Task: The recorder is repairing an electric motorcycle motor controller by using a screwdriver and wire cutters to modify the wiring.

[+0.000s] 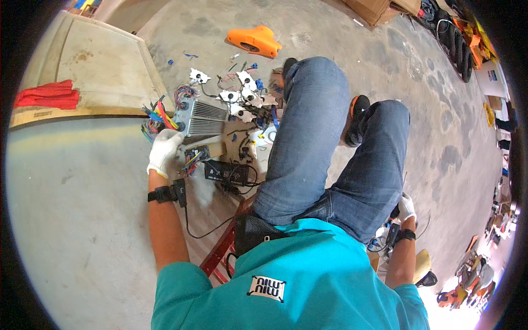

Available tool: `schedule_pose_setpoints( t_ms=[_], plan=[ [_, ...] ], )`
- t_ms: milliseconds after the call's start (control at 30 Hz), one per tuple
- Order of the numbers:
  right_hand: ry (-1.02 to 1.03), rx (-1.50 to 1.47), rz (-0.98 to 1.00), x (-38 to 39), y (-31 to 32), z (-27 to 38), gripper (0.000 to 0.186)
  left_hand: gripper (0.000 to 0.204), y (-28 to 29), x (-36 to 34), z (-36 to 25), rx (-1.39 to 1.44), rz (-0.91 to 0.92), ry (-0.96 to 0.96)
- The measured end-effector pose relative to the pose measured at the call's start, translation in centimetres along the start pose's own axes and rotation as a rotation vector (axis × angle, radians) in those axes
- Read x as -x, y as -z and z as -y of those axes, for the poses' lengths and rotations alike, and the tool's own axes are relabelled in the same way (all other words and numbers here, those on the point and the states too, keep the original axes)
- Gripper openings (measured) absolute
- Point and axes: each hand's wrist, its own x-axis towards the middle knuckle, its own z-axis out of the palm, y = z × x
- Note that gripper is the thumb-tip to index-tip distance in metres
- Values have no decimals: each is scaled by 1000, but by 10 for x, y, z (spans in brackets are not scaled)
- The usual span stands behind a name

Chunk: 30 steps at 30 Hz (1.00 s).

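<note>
My left hand (165,149), in a white knit glove, is at the near left corner of a grey finned motor controller (204,117). Its fingers are curled against the controller's corner, beside a bundle of coloured wires (163,114); the fingertips are partly hidden. Just below lies a smaller part with coloured leads (193,157), and next to it a black box with a cable (226,172). Beside my right thigh is my right hand (406,208), also gloved. Its fingers are mostly hidden, close to black parts and wires (392,234).
Several white parts with black centres (230,96) and loose wires litter the floor before my left knee. An orange plastic shell (254,42) lies farther off. At left, a red cloth (48,95) rests on a pale panel (104,60). Under me is a red-framed seat (220,247).
</note>
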Motion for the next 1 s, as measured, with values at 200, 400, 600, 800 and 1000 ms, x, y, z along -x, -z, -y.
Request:
schedule_pose_setpoints(
  t_ms=[200, 400, 600, 800, 1000],
  plan=[
    [27, -111, -24, 2, -3, -20, 24, 32, -58, -3, -16, -233, 191, -144],
    [-26, -49, -48, 27, -3, -11, 24, 34, -115, -32, 18, -235, 360, -78],
    [-115, -52, -6, 32, 0, -26, 32, 30, -155, -65, 20, -138, 449, 86],
    [-104, -62, -22, 26, 10, -23, 36, 39, -191, -128, -9, -365, 224, -37],
    [-30, 258, -26, 40, -16, 58, 35, 63, -210, -218, -18, -583, 68, 68]
  ],
)
